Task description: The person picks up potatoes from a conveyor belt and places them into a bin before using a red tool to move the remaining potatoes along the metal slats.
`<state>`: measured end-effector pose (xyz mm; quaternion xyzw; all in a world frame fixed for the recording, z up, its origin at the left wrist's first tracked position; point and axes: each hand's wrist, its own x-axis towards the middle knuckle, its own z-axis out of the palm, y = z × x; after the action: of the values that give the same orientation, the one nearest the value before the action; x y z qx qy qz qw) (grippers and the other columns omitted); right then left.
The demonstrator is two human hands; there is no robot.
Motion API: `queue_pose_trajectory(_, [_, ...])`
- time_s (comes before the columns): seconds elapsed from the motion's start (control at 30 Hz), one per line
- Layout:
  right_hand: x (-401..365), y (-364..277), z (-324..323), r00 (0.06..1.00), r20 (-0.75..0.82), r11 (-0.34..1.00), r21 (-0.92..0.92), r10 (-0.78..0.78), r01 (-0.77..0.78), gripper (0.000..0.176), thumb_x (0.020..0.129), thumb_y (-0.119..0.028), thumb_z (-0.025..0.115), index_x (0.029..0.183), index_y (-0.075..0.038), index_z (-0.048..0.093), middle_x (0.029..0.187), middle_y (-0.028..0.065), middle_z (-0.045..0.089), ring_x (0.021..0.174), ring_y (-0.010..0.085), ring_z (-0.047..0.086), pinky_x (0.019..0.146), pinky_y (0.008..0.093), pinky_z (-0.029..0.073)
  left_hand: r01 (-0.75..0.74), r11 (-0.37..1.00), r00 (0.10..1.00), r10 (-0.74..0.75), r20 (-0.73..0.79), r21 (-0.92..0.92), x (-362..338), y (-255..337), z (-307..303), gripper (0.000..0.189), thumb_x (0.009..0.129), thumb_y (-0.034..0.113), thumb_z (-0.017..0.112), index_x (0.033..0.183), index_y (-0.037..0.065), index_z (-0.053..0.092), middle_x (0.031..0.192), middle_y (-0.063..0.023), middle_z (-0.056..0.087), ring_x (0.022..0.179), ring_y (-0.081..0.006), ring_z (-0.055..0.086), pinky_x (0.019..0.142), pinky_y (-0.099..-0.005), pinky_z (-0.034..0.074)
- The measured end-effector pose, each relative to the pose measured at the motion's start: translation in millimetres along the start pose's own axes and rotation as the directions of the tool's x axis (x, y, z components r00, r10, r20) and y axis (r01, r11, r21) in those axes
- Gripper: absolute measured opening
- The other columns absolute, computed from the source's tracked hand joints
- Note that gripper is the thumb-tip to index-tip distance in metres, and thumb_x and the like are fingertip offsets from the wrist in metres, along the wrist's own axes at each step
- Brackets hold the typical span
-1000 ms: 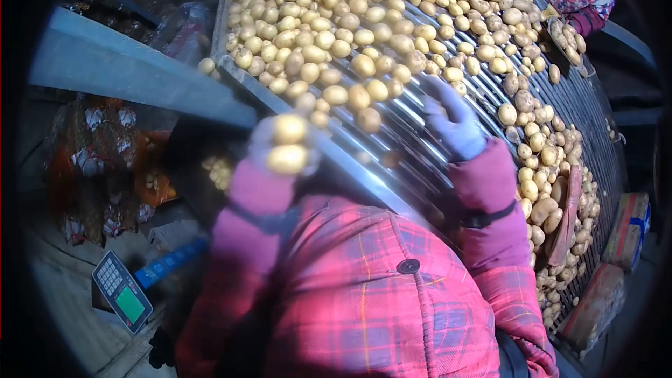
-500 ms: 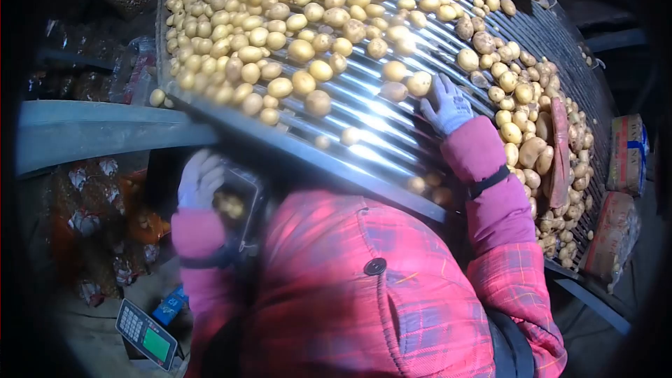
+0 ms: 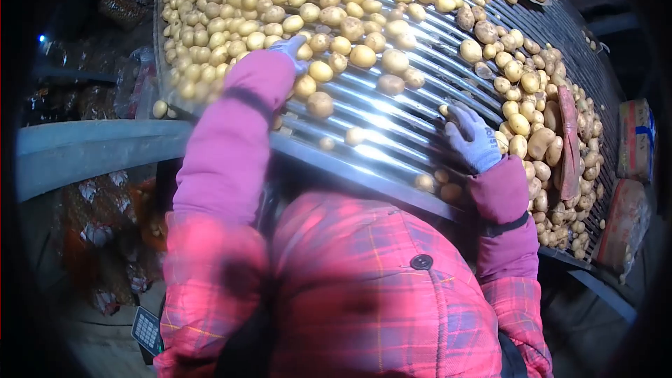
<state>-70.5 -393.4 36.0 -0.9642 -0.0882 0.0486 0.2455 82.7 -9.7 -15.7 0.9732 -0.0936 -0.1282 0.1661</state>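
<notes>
Loose potatoes (image 3: 362,56) lie over a slatted metal rack (image 3: 392,161). My left hand (image 3: 292,49), in a pale glove, reaches into the thick pile at the left. Its fingers and thumb look spread beside a potato (image 3: 304,52); the sleeve hides part of the hand. On the right, my right hand (image 3: 472,137), also gloved, hovers low over the bars with its fingers apart. A small potato (image 3: 444,110) is at its fingertips, and no potato shows in its grasp. Small potatoes (image 3: 424,182) rest near the front edge.
A long reddish strip (image 3: 568,141) lies on the potatoes at the right. Printed packages (image 3: 621,227) stand beyond the rack. A grey curved bar (image 3: 105,143) crosses the left side. Below it are filled net bags (image 3: 98,231) and a scale display (image 3: 145,329).
My left hand has risen from the dark container below the rack onto the potato pile. My right hand has moved down and slightly right, leaving the potato it was beside.
</notes>
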Motion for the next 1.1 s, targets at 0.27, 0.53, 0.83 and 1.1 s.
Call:
queue_pose_trajectory(0.27, [21.7, -49.6, 10.4, 0.955, -0.115, 0.962, -0.012, -0.273, 0.274, 0.035, 0.082, -0.02, 0.058, 0.114, -0.006, 0.056, 0.113, 0.0181, 0.055, 0.102, 0.0357, 0.054, 0.086, 0.0427, 0.045, 0.289, -0.193, 0.957, 0.043, 0.286, -0.938, -38.5, 11.0, -29.8, 0.048, 0.088, 0.039, 0.053, 0.121, 0.004, 0.049, 0.103, -0.0217, 0.061, 0.066, -0.0268, 0.061, 0.054, -0.0336, 0.051])
queue_pose_trajectory(0.53, [79.0, -67.2, 54.3, 0.908, 0.127, 0.849, -0.323, -0.399, 0.418, 0.055, 0.072, -0.018, 0.066, 0.124, -0.012, 0.048, 0.124, 0.0171, 0.047, 0.109, 0.0358, 0.049, 0.089, 0.0448, 0.043, 0.096, -0.649, 0.984, -0.051, 0.169, -0.754, -173.0, 10.3, -40.2, 0.048, 0.088, 0.04, 0.05, 0.122, 0.006, 0.05, 0.109, -0.0226, 0.059, 0.079, -0.034, 0.062, 0.066, -0.0433, 0.051])
queue_pose_trajectory(0.83, [99.8, -88.4, 63.0, 0.972, 0.081, 0.91, -0.342, -0.22, 0.234, 0.026, 0.081, -0.029, 0.057, 0.103, -0.017, 0.05, 0.103, 0.0193, 0.05, 0.077, 0.0384, 0.059, 0.066, 0.0501, 0.046, 0.084, 0.044, 0.796, -0.604, 0.041, -0.995, -321.7, -111.0, 48.4, 0.049, 0.088, 0.029, 0.053, 0.129, 0.004, 0.044, 0.114, -0.0159, 0.057, 0.094, -0.0223, 0.058, 0.076, -0.0313, 0.048])
queue_pose_trajectory(1.1, [85.5, -84.9, 52.4, 0.985, 0.058, 0.947, -0.27, -0.163, 0.173, 0.03, 0.078, -0.025, 0.06, 0.106, -0.016, 0.051, 0.104, 0.0227, 0.05, 0.083, 0.0406, 0.058, 0.072, 0.0497, 0.047, -0.159, 0.108, 0.953, -0.243, -0.181, -0.981, -219.0, 27.8, 1.5, 0.036, 0.089, 0.011, 0.057, 0.123, 0.002, 0.049, 0.105, -0.0095, 0.06, 0.084, -0.0102, 0.058, 0.074, -0.0194, 0.046])
